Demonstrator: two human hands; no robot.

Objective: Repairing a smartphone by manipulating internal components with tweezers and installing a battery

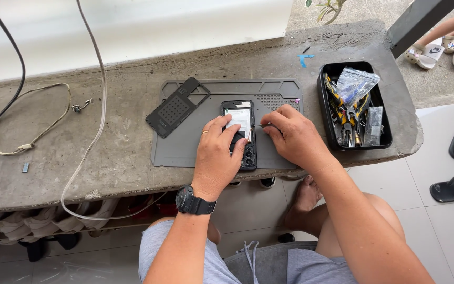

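An opened black phone (241, 117) lies on a grey work mat (185, 147), its insides showing. My left hand (217, 155), with a ring and a black wristwatch, rests on the phone's lower half and holds it down. My right hand (292, 138) pinches a thin metal tool (258, 125) whose tip points at the phone's right edge. The phone's removed black back cover (177, 107) lies on the mat's upper left corner.
A black tray (354, 108) of pliers and small plastic bags stands to the right on the concrete ledge (80, 152). Cables (98, 105) trail over the ledge's left side. Sandals and another person's feet (442, 47) are at the far right.
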